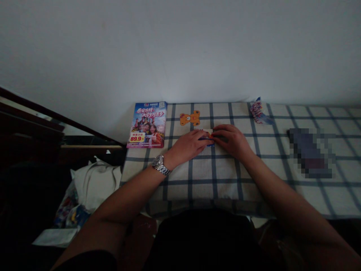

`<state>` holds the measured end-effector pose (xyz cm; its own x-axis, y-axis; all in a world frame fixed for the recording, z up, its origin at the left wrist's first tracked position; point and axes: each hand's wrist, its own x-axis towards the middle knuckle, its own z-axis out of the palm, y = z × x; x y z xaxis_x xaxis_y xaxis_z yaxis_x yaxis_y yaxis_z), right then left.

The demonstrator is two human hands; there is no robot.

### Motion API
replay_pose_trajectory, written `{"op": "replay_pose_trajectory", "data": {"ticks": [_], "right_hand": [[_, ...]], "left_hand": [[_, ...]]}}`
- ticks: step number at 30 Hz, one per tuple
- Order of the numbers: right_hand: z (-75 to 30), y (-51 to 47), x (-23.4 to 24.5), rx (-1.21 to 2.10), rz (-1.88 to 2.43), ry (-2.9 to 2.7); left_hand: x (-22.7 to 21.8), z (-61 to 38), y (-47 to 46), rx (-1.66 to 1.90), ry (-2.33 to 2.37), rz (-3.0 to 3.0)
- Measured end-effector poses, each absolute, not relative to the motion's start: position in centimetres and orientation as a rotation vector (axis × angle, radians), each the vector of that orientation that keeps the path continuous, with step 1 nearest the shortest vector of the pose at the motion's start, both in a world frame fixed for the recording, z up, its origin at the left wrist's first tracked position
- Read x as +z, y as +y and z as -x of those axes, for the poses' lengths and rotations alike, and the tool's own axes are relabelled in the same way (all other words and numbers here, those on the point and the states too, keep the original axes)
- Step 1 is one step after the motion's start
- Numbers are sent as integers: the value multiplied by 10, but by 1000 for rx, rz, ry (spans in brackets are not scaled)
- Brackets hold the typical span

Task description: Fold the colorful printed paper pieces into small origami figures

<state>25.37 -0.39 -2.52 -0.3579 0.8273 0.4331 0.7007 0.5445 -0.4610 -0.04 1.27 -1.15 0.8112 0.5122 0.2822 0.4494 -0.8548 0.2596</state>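
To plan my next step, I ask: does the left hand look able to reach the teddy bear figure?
Probably yes: the teddy bear figure lies just beyond the left hand, with checked cloth showing between, though that hand is busy at a colourful piece.

Dim, uneven light. Plain pale wall (180, 49) along far edge of cloth-covered table (180, 184); checked cloth drapes over near edge. Dark reddish-brown furniture (31, 139) off left edge.
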Motion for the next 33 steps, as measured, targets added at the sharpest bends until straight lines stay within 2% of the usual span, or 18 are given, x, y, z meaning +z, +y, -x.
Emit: {"op": "replay_pose_trajectory", "data": {"ticks": [11,22,33], "right_hand": [[-253,-1,-24,277,1231,-2160],[-260,-5,-21,304,1174,-2263],[-264,-9,-16,336,1160,-2316]], "left_hand": [[-12,0,12,501,764,-2860],[-11,0,11,533,887,-2622],[-15,2,16,584,806,-2603]]}}
